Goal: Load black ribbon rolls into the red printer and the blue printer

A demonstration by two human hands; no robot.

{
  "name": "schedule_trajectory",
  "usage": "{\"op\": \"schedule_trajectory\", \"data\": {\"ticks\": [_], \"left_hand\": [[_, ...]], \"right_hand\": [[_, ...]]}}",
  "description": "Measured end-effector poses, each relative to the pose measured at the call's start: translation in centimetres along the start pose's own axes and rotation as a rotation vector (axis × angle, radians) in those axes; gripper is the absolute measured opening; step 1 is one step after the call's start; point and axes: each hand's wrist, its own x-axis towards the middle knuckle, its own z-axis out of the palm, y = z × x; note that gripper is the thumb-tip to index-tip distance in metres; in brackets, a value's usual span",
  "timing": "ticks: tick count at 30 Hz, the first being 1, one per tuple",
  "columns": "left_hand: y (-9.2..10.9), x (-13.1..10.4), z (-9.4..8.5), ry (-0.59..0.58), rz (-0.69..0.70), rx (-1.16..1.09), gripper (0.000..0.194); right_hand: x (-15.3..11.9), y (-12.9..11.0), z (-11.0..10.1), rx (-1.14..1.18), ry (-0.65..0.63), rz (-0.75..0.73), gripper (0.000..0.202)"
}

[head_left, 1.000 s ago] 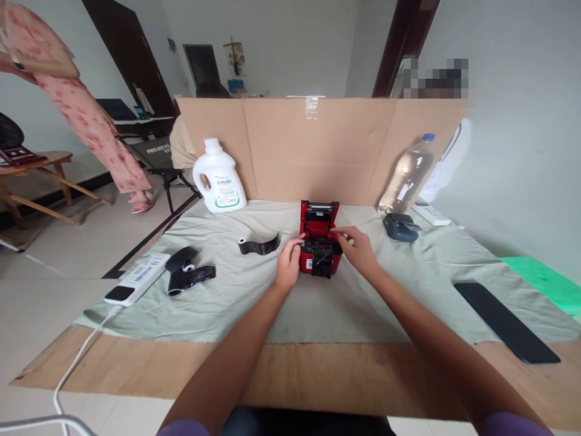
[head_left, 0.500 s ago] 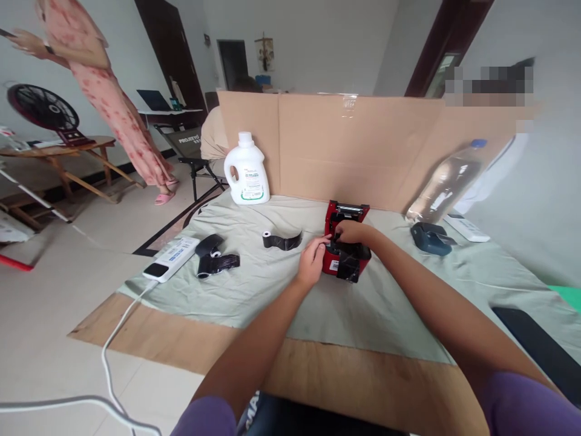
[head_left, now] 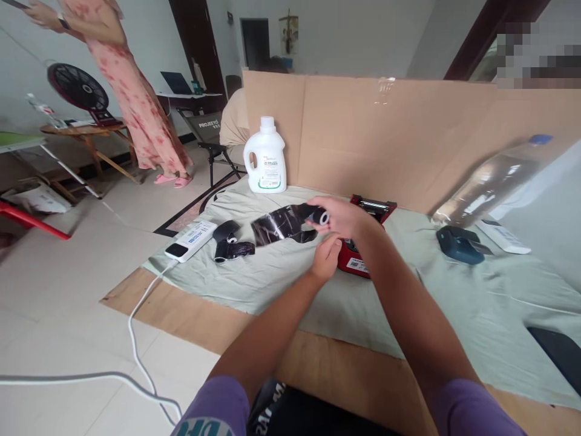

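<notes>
Right hand (head_left: 340, 217) gripping black roll (head_left: 320, 217), strip trailing left; left hand (head_left: 327, 257) resting against red device (head_left: 356, 260), fingers close together.

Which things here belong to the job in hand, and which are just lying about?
In the job, likely:
black roll in the right hand
red device by the left hand
perhaps the similar rolls

Lying about, it seems:
white jug
clear bottle
white corded block
dark blue device
black slab
</notes>
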Motion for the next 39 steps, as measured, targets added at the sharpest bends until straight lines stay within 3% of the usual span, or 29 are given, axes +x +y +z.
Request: {"op": "schedule_trajectory", "data": {"ticks": [2,4,6,9,11,15,17,22,26,29,32,35,39], "left_hand": [[-0.5,0.2,0.1,-0.008,-0.012,0.022,0.031],[-1.0,0.7,0.2,-0.055,0.036,0.010,0.026],[-1.2,1.3,0.3,-0.085,0.094,0.003,0.026],[-0.9,1.6,0.3,-0.051,0.121,0.019,0.028],[-0.4,1.3,0.1,-0.023,0.129,0.024,0.028],[0.9,0.3,-0.2,-0.025,0.107,0.032,0.028],[1.2,0.2,-0.3,-0.028,0.107,0.037,0.028],[1.2,0.3,-0.4,-0.016,0.136,0.029,0.030],[1.2,0.4,-0.4,-0.023,0.135,0.030,0.032],[1.3,0.4,-0.4,-0.008,0.134,0.035,0.032],[1.3,0.4,-0.3,0.003,0.140,0.041,0.032],[1.5,0.4,-0.2,0.011,0.146,0.034,0.030],[1.8,0.5,-0.3,0.014,0.121,0.058,0.029]], "right_hand": [[2.3,1.0,2.6,0.230,-0.232,0.090,0.027],[4.1,2.1,4.9,0.331,-0.318,0.137,0.025],[5.3,2.8,6.8,0.336,-0.243,0.129,0.021],[6.8,3.3,8.9,0.303,-0.006,0.059,0.010],[7.8,3.4,9.9,0.222,0.165,-0.058,0.014],[9.5,3.6,11.7,-0.313,0.429,-0.400,0.025],[10.2,4.2,12.8,-0.631,0.454,-0.447,0.032],[11.7,6.1,15.1,-1.136,0.319,-0.327,0.063],[11.9,6.7,15.4,-1.200,0.274,-0.260,0.075],[11.1,6.5,15.2,-1.183,0.393,-0.334,0.069],[10.1,5.7,14.9,-1.138,0.498,-0.461,0.050],[9.7,4.9,15.1,-1.098,0.372,-0.593,0.030],[10.5,4.4,17.1,-1.082,-0.046,-0.814,0.027]]}}
